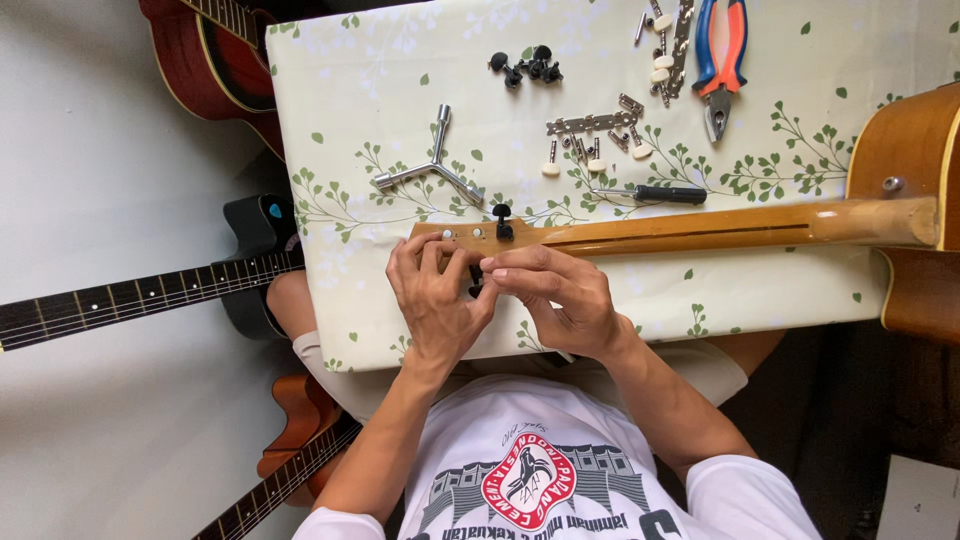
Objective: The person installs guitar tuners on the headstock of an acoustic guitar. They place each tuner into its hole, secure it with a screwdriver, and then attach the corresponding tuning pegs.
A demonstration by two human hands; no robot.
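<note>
i'm looking down at both hands working on the headstock end of a guitar neck that is lying across the desk, which is wearing a pale cloth with a green leaf print. my left hand is curling its fingers over the near edge of the headstock, fingertips resting on the wood. my right hand is pinching narrow, thumb and forefinger closing on a small black tuning peg at the near edge, mostly hidden between the two hands, so i cannot tell how firmly it is being gripped. another black tuning peg is standing up on the far edge of the headstock, just beyond my fingers. a silver three-armed wrench is lying on the cloth beyond the headstock. a black-handled screwdriver is lying just beside the neck. white-knobbed tuner strips are lying past it, loose black pegs are sitting farther back, and orange-and-blue pliers are lying near the far edge. the guitar body is hanging off the desk at the right. other guitars are lying on the floor to the left.
</note>
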